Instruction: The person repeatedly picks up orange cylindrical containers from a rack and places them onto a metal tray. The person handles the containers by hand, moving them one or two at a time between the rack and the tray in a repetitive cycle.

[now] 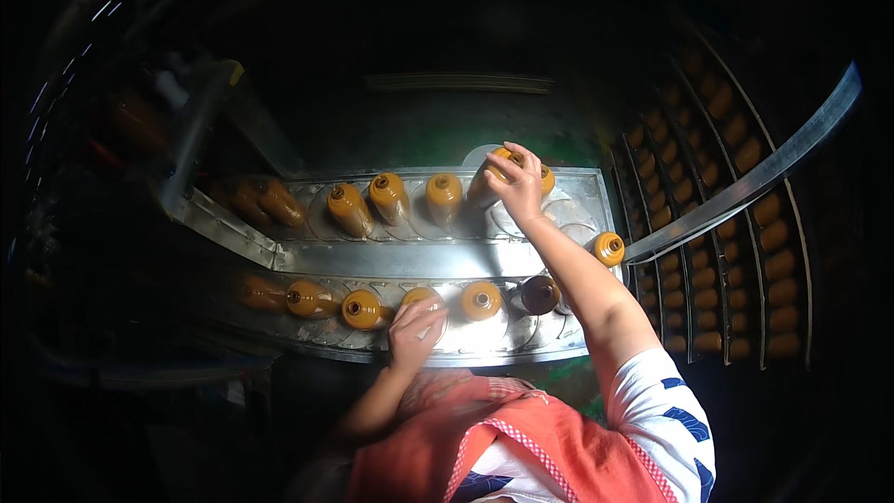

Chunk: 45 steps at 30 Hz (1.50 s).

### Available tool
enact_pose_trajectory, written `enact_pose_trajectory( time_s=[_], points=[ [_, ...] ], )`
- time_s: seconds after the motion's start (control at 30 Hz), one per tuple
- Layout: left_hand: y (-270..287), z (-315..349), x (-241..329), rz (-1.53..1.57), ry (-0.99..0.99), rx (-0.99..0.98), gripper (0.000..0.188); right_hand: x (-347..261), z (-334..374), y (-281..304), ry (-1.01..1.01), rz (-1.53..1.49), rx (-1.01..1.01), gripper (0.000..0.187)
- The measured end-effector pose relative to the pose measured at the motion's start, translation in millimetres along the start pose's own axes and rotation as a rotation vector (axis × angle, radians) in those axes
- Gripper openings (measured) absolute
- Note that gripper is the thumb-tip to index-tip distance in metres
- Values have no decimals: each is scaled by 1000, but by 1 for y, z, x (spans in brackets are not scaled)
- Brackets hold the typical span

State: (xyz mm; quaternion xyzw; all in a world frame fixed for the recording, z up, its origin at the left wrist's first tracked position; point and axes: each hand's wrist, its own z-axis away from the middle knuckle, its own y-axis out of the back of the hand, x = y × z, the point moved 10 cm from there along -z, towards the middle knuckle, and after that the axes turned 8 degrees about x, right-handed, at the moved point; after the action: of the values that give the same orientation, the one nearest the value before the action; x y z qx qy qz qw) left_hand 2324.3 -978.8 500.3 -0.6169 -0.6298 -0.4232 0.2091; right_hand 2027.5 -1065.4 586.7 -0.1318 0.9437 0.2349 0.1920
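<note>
Amber bottles with short necks stand in two rows on a metal conveyor [400, 259]. In the far row, my right hand [518, 184] reaches out and closes its fingers around the top of an amber bottle [504, 157]. Another amber bottle stands just right of it, partly hidden by the hand. My left hand [416, 333] is closed around the upper part of a near-row amber bottle [421, 297], covering much of it. To its right are an amber bottle [481, 300] and a dark brown bottle [539, 294]; to its left, another amber bottle [361, 309].
A curved metal rail [754, 174] rises at the right, beside a single amber bottle [608, 249]. Beyond it, racks [778, 289] hold many amber bottles on their sides. A metal frame [200, 144] stands at the left.
</note>
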Motion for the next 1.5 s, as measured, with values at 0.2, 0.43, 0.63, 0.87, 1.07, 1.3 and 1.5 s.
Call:
enact_pose_trajectory(
  time_s=[0.2, 0.43, 0.63, 0.87, 1.07, 1.3, 1.5],
  points=[
    [103, 2, -108, 53, 281, 237, 25, 1, 29, -116, -65, 26, -191, 33],
    [96, -11, -151, -144, 67, -101, 44, -22, 66, -188, -63, 143, -301, 39],
    [71, 25, -184, -11, 192, -187, 49, -125, 57, -119, -40, -145, -311, 38],
    [40, 25, -155, 62, 286, -185, 35, -127, 62, 90, -148, 20, -35, 33],
    [2, 14, -65, -213, 51, 7, 29, -72, 109, 337, -314, 49, 288, 28],
    [-169, 19, 93, 552, 247, -288, 10, -63, 198, 568, -389, 203, 563, 25],
    [-350, 55, 323, 940, 82, -846, 13, -58, 251, 708, -464, 323, 711, 22]
  ],
)
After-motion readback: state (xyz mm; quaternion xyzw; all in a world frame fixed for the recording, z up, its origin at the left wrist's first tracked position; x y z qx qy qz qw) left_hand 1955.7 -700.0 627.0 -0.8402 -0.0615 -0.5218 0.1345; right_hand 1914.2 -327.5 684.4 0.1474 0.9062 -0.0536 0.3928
